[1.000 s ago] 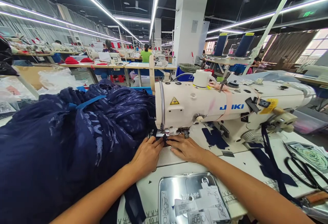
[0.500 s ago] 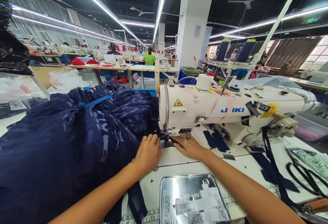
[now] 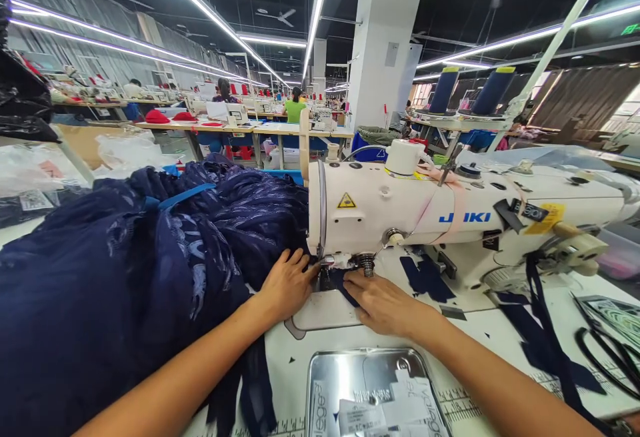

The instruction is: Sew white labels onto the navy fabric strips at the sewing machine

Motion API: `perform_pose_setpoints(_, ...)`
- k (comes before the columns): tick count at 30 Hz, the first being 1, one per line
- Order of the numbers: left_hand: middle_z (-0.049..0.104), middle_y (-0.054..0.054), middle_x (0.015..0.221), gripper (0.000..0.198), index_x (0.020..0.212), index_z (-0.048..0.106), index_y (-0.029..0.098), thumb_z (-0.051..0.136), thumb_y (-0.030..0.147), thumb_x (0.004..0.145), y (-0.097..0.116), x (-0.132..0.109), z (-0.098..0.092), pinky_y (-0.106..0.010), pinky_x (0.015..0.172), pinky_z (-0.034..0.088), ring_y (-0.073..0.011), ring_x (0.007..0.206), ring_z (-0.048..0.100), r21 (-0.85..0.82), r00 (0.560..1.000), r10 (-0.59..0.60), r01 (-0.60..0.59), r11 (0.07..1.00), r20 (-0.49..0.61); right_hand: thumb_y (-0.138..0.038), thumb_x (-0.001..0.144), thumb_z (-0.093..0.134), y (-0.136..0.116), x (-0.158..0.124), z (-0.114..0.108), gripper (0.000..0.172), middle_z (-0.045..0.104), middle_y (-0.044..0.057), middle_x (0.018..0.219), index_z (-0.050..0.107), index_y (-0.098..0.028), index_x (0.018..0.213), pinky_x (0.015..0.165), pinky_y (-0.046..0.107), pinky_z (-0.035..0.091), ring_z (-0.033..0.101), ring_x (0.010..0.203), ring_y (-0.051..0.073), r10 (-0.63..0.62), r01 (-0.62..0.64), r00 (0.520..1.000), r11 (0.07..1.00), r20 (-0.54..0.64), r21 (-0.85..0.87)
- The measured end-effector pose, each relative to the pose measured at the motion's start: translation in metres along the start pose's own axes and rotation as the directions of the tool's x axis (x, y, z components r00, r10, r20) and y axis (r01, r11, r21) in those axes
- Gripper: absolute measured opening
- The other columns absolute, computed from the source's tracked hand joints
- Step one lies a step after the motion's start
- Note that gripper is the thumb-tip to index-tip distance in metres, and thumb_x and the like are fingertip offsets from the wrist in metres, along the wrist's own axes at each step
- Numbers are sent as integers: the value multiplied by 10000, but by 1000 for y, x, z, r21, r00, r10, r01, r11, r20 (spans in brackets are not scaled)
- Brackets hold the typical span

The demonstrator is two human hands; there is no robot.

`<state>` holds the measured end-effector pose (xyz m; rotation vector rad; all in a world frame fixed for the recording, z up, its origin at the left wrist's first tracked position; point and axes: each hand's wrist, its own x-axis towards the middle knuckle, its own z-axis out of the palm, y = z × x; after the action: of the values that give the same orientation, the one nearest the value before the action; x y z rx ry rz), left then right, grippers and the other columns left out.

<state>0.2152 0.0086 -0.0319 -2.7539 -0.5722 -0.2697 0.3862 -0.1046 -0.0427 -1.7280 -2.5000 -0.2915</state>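
One left hand (image 3: 289, 285) and one right hand (image 3: 383, 300) flank one presser foot (image 3: 325, 280), left fingers bent, nearly together, their hold hidden, right fingers slightly spread on one navy fabric piece (image 3: 345, 284) just right of the foot. Partly covered, it slants towards the lower right, full long axis unclear. Two thread cones (image 3: 443, 92) stand beyond; one metal tin (image 3: 363, 361) is cut off below.

Sewing machine (image 3: 370, 200) is standing on tabletop (image 3: 286, 390), fabric strip (image 3: 341, 285) lying beneath its head. Fabric heap (image 3: 125, 290) is lying left of machine; metal tray (image 3: 367, 361) is resting before it; thread cones (image 3: 493, 92) are standing behind.
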Motion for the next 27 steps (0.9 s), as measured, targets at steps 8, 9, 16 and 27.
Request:
perform_pose_setpoints(8, 598, -109, 969, 283, 1026, 575, 154, 444, 180, 776, -1, 0, 4, -413, 888, 323, -249, 974, 488, 4, 1000, 2, -2, 1000, -31, -8, 751, 462, 7, 5, 12, 202, 581, 112, 938, 597, -99, 871, 738, 277, 458, 545, 822, 173, -82, 79, 993, 996, -82, -49)
perform_pose_setpoints(9, 597, -110, 976, 283, 1026, 575, 154, 443, 180, 776, -1, 0, 4, -414, 893, 320, -249, 982, 486, 3, 1000, 3, -3, 1000, -29, -9, 751, 469, 6, 6, 12, 195, 581, 111, 934, 598, -100, 866, 729, 275, 460, 545, 818, 174, -87, 83, 993, 995, -82, -56)
perform_pose_setpoints(16, 587, -111, 987, 275, 1019, 568, 155, 426, 182, 785, -2, 0, 6, -430, 910, 302, -249, 999, 475, -5, 1000, 4, -4, 1000, -18, -40, 786, 463, -4, 8, 14, 173, 567, 115, 915, 592, -95, 888, 713, 307, 454, 537, 815, 190, -74, 67, 995, 992, -63, -105)
perform_pose_setpoints(27, 593, -86, 991, 223, 957, 579, 177, 434, 212, 791, -4, 5, 11, -415, 896, 311, -231, 982, 481, -11, 1000, -9, 9, 1000, -26, -5, 751, 465, -14, 11, 17, 185, 554, 114, 896, 583, -97, 860, 682, 314, 456, 527, 773, 194, -17, 7, 998, 986, -59, -169)
